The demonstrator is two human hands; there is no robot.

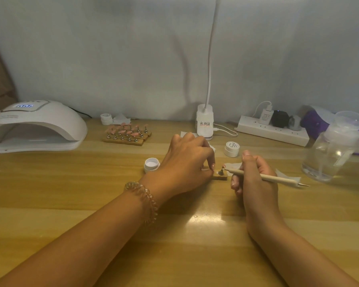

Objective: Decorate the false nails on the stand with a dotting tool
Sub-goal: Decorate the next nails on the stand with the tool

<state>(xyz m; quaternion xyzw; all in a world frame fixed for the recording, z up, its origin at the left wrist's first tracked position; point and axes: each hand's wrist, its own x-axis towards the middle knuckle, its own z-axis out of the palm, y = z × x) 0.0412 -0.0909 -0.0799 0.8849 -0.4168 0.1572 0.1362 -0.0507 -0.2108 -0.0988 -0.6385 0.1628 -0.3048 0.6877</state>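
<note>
Left hand (pixel 187 160) sits just past centre of the worktop (pixel 91 204), fingers curled down and pinching the left end of the small wooden stand (pixel 221 177). One metal holder stands on that block, carrying a false nail (pixel 219 172) that is too small for me to read any pattern on. At three o'clock from the stand, my right hand (pixel 255 179) is wrapped round the dotting tool (pixel 265 177) in a pen grip. The tool's near tip is at the nail, and its other metal tip points away towards four o'clock.

An open white jar (pixel 151 164) sits at nine o'clock from the stand, just behind the left hand, and a closed white jar (pixel 232 149) sits at one o'clock. Out at ten o'clock, more stands with pink nails (pixel 125 133) are grouped together, with the curing lamp (pixel 35 125) beyond them. At three o'clock, near the worktop's edge, stands a clear glass bottle (pixel 332 150).
</note>
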